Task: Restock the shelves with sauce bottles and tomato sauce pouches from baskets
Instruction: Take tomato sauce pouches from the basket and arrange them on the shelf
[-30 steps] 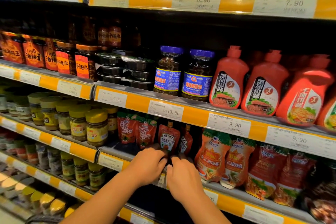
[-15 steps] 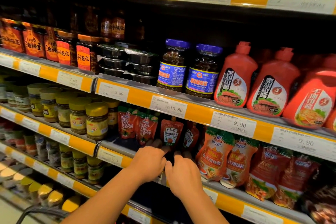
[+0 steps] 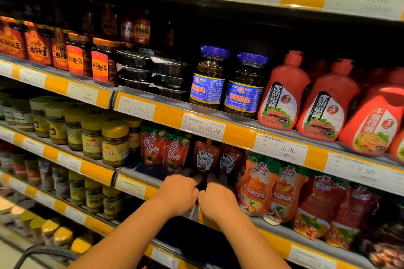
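The left hand (image 3: pixel 178 195) and right hand (image 3: pixel 216 202) are touching, fingers curling at the foot of the ketchup pouches (image 3: pixel 205 156) just beyond them; whether they are gripping is hidden. Nudged, the pouches risk toppling forward.

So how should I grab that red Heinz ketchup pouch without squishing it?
Probably pinch the Heinz pouch by its narrow neck, just under the spout at the top, reaching in from the open shelf front. It stands upright, its belly looks soft, and both the left hand and right hand crowd its base.
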The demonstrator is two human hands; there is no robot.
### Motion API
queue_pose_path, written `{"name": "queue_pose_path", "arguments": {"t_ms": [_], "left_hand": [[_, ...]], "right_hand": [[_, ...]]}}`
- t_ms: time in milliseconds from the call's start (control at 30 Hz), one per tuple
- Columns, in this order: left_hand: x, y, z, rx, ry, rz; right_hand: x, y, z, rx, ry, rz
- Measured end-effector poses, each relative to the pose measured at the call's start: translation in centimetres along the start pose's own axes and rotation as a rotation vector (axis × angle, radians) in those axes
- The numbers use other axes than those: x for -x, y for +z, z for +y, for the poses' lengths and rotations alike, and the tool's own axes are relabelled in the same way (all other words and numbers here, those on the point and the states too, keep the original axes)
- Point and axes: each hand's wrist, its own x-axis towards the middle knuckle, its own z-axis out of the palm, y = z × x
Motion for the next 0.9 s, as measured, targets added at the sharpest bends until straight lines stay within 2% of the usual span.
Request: {"name": "queue_pose_path", "arguments": {"t_ms": [267,400,633,733,900], "left_hand": [[-0.5,-0.1,-0.2,0.031,-0.030,-0.069],[-0.3,-0.5,-0.2,0.088,-0.035,-0.059],[2.6,-1.8,-0.3,0.204,-0.005,0.202],[4.8,-1.5,-1.1,0.338,0.030,0.318],[10.5,-0.1,-3.2,0.504,-0.039,0.395]], "right_hand": [[-1.1,-0.7,0.1,-0.015,0.005,-0.040],[-0.1,-1.0,0.0,-0.010,-0.072,-0.015],[4.4,-1.7,0.8,-0.049,-0.212,0.149],[6.3,-1.2,1.1,-0.108,-0.285,0.228],[8.1,1.0,0.0,-0.183,-0.433,0.254]]}}
